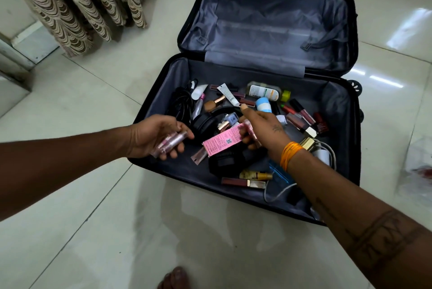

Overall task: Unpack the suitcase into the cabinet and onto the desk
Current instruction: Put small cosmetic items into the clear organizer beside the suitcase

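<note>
Suitcase [332,110], black-shelled with grey lining, lies flat open on the pale tiled floor [93,206], its lid half bare and its near half strewn with small cosmetics. Over that near half the left hand [154,136] is turned palm-up, its grip curled round a couple of clear pinkish tubes [169,144] that rest across the fingers. The right hand [261,127], with orange threads [289,154] at the wrist, reaches in from the right; its grip pinches a pink box [221,141] together with a slim rose-gold tube, while the forefinger points out toward a white squeeze tube [228,94]. Beneath and between the hands sit black headphones [210,120]. Farther back in the case lie a coil of black cable [181,101], a clear bottle with a yellow-green cap [264,92] and a blue and white roll-on [263,105]; dark red lip glosses [301,113] are scattered at the right side. Near the front edge lie a gold-capped lip gloss [243,182], a small yellow tube [256,175] and a white charger with its cord [323,155]. Patterned curtains [77,0] hang at the upper left, and a crumpled plastic bag [418,167] lies on the floor well to the right of the case.
</note>
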